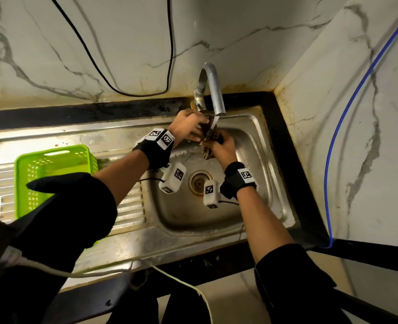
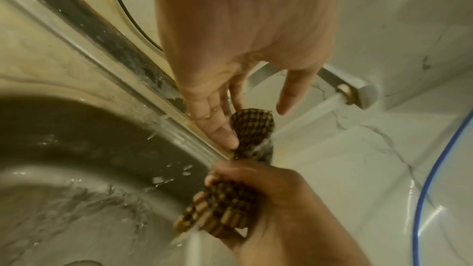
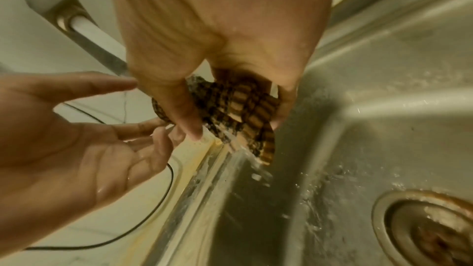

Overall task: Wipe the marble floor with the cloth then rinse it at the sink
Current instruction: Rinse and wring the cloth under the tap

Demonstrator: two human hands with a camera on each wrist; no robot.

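A wet brown checked cloth [image 1: 210,136] hangs bunched under the running tap [image 1: 214,90], over the steel sink [image 1: 258,146]. My right hand [image 1: 222,147] grips its lower part, thumb and fingers curled round it [image 3: 236,126]. My left hand [image 1: 192,123] is just above it and to the left. Its straight fingers [image 2: 217,126] touch the side of the cloth's upper end [image 2: 252,126], and its thumb stands apart. The water stream [image 2: 307,116] strikes the cloth and runs off into the basin.
The drain [image 1: 200,181] lies in the basin below my hands. A green plastic basket [image 1: 53,174] stands on the draining board at left. A black cable [image 1: 170,54] hangs on the marble wall behind and a blue one [image 1: 347,106] on the right wall.
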